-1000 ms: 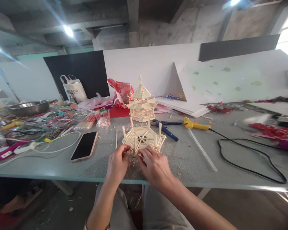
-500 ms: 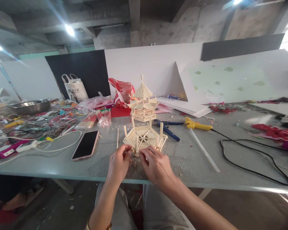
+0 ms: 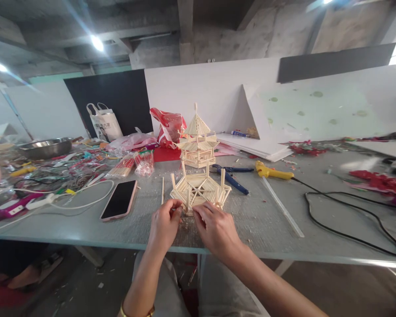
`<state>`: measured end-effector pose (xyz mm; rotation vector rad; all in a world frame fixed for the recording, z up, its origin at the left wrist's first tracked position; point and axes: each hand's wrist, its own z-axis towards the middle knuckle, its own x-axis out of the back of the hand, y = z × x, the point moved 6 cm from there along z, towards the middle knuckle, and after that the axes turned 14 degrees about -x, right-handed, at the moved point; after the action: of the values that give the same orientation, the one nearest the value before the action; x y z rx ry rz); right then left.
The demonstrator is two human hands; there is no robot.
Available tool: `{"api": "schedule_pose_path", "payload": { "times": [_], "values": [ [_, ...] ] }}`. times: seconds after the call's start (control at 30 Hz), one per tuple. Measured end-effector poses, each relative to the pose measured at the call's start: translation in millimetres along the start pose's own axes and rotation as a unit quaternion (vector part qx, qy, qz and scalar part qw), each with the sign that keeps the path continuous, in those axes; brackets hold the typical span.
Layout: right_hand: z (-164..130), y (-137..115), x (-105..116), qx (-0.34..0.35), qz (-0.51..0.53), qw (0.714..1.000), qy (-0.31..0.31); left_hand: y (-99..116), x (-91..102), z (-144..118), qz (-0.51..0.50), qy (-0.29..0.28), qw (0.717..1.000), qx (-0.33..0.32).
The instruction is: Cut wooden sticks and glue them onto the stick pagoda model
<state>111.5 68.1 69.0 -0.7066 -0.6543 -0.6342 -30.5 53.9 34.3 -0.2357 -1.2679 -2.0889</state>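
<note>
A hexagonal base made of pale wooden sticks (image 3: 204, 182), with short upright posts at its corners, sits on the table in front of me. My left hand (image 3: 165, 222) is closed at its near left edge, thumb and fingertips pinched together. On the other side of the near post, my right hand (image 3: 216, 226) bends over the front edge with its fingers drawn together. Whatever lies between the fingertips of either hand is hidden or too small to name. Behind the base stands a tiered stick pagoda (image 3: 198, 136) with a pointed roof.
Blue pliers (image 3: 232, 178) and a yellow hot glue gun (image 3: 273, 171) with a black cord lie to the right, near a clear glue stick (image 3: 284, 209). Left are a loose stick (image 3: 163, 190), a phone (image 3: 119, 200), bundled sticks (image 3: 122, 165) and a metal bowl (image 3: 46, 148).
The view has shifted very slightly. Both hands stay at the near edge of the stick base, and nothing else has visibly moved.
</note>
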Motion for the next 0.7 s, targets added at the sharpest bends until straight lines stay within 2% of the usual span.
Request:
{"api": "schedule_pose_path", "payload": {
  "times": [0.7],
  "values": [
    [0.4, 0.6, 0.8, -0.008, -0.002, 1.0, 0.0, 3.4, 0.2, 1.0, -0.007, -0.006, 1.0, 0.001]
  ]
}}
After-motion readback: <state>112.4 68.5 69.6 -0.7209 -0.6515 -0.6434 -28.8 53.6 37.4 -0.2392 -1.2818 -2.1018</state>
